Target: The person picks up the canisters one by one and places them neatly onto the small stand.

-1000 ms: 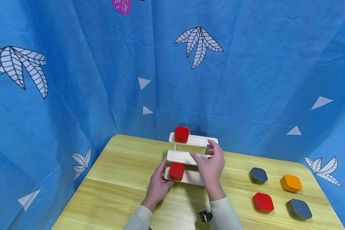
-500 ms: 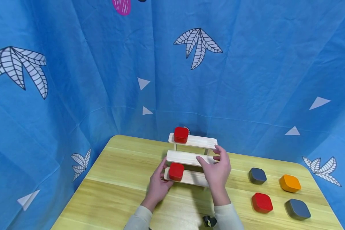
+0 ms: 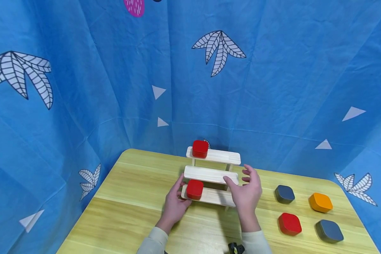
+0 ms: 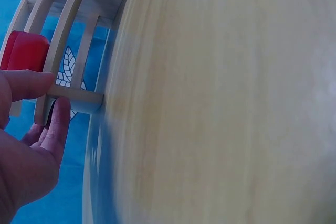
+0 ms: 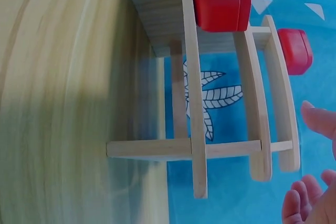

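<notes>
A three-tier wooden shelf stands at the back of the yellow table. One red box sits at the left of the top tier and another red box at the left of the bottom tier. My left hand grips the left end of the bottom tier, with the thumb above and the fingers below the slat. My right hand hovers off the shelf's right end with relaxed, spread fingers and holds nothing. Its fingertips stay clear of the wood.
To the right on the table lie a dark blue-grey box, an orange box, a red box and a grey box. A blue patterned cloth hangs behind and beside the table.
My right hand has drawn away from the middle tier, moving right and down off the shelf's right end. The left hand and the boxes have stayed in place.
</notes>
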